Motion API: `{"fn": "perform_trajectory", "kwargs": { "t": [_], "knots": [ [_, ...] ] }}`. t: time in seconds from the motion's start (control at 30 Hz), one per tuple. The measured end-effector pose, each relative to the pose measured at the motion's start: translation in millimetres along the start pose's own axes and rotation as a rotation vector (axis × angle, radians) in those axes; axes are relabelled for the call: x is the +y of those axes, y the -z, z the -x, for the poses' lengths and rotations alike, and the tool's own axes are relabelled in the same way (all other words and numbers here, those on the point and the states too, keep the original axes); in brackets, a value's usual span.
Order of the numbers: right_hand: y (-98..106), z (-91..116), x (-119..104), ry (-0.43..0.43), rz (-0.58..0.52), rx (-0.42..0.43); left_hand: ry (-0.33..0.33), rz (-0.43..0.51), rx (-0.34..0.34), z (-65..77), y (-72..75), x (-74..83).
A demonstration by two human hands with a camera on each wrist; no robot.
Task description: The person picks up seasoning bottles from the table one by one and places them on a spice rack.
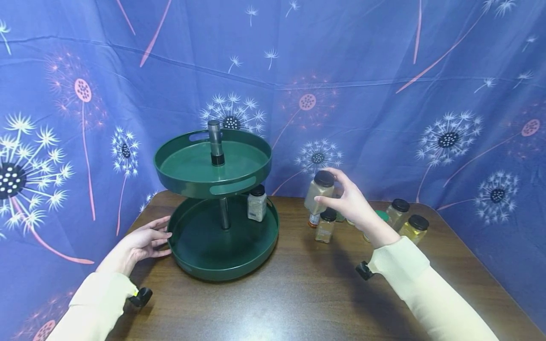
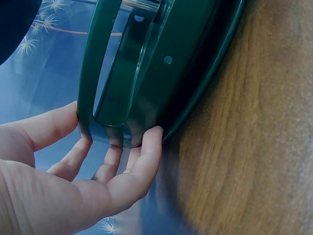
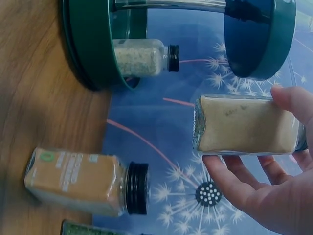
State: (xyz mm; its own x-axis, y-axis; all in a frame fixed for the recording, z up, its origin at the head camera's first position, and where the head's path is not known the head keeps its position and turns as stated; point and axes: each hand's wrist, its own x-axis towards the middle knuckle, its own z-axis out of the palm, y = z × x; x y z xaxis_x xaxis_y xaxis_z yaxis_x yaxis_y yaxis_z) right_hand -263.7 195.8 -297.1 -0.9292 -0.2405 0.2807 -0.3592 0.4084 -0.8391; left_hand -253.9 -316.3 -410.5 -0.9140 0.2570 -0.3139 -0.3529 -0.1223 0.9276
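Observation:
My right hand (image 1: 347,199) grips a square glass spice jar (image 3: 244,125) of beige powder with a black lid, held up off the table with thumb and fingers on opposite sides. Below it stands another jar (image 1: 325,227) with a tan powder and pale lettering. My left hand (image 1: 147,242) touches the outer wall of the lower tray (image 1: 226,273) of a green two-tier stand, its fingertips spread along the rim in the left wrist view. A jar of pale flakes (image 1: 257,204) stands inside that tray at the right. The upper tray (image 1: 192,166) holds nothing.
Behind and under my right arm are more jars, among them a yellow one (image 1: 414,229), a black-lidded one (image 1: 397,212) and one with a green lid (image 1: 382,216). A blue patterned cloth (image 1: 362,118) hangs behind the wooden table (image 1: 281,303).

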Motion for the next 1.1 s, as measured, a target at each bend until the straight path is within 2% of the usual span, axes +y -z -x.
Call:
{"fn": "perform_trajectory", "kwargs": {
  "t": [0.4,0.57,0.67,0.87,1.1],
  "knots": [
    [-25.9,-11.0,2.5,-0.012,-0.005,-0.026,0.006,-0.005,0.020,1.0,-3.9,1.0],
    [-39.3,-12.4,2.7,-0.029,0.060,-0.027,0.006,-0.012,0.030,2.0,-4.5,-0.3],
    [-49.1,-13.8,5.3,-0.009,0.076,-0.028,0.003,0.000,0.029,2.3,-3.4,-1.2],
    [-71.0,-17.0,9.9,0.081,0.025,-0.042,-0.003,-0.001,0.031,2.1,-1.9,-2.9],
    [-93.7,-22.0,12.7,0.084,0.008,-0.080,-0.006,-0.013,0.031,0.7,-2.2,-3.3]
  ]
}}
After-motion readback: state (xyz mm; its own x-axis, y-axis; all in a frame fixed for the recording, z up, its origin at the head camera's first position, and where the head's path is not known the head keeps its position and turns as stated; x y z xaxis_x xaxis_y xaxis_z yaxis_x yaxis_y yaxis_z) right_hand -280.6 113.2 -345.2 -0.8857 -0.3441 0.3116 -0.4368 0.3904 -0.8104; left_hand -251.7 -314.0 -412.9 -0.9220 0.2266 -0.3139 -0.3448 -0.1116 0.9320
